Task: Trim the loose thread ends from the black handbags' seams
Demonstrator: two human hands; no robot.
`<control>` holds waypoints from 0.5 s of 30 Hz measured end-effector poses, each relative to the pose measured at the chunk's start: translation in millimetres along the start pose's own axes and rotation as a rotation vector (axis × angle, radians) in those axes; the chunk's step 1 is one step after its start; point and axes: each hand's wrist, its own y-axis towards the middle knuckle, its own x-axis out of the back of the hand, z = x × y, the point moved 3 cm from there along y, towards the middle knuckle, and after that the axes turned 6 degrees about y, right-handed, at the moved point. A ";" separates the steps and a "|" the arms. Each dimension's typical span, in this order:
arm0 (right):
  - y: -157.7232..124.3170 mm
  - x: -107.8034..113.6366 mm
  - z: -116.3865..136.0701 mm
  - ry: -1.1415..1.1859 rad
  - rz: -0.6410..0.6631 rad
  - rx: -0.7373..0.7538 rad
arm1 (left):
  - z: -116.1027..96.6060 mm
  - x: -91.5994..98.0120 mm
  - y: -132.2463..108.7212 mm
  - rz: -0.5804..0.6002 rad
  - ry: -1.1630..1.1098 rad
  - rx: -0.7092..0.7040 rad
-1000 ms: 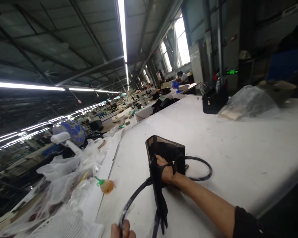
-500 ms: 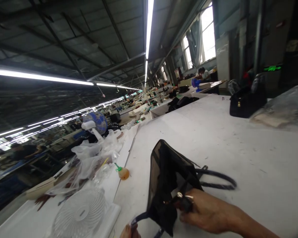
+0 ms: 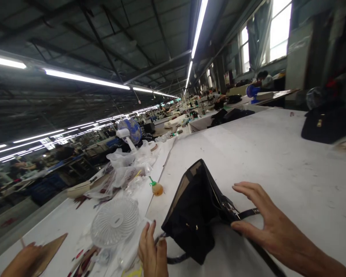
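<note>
A black handbag (image 3: pixel 190 207) stands on the white table in front of me, its mouth open and a tan lining edge showing at the top. Small gold-coloured metal fittings show on it. My right hand (image 3: pixel 271 231) is open at the bag's right side, fingers spread, thumb close to the rim beside a dark strap (image 3: pixel 249 212). To the left of the bag, my left hand (image 3: pixel 152 252) has its fingers stretched upward and its thumb apart, next to a handle loop (image 3: pixel 177 259). Whether either hand touches the bag is hard to make out.
A small bottle with a green nozzle (image 3: pixel 157 188) stands left of the bag. Nearby are a white fan (image 3: pixel 115 223) and crumpled clear plastic (image 3: pixel 123 165). Another person's hand (image 3: pixel 25 257) holds a brown flat piece (image 3: pixel 52 250). A second dark bag (image 3: pixel 320 125) sits far right.
My right hand has let go of the dark part with gold metal at the bag and opened to its right. My left hand has opened beside the handle. The view has swung left.
</note>
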 end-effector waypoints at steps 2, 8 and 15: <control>0.1 -10.6 1.0 -0.030 0.058 0.019 | -20.9 -0.9 -7.3 -0.038 0.047 -0.176; 10.8 -31.2 2.2 0.010 0.148 -0.060 | -60.5 -20.0 -18.3 0.144 -0.047 -0.024; -15.4 -32.1 10.4 0.092 0.352 -0.186 | -59.9 -18.3 9.7 0.275 0.003 -0.017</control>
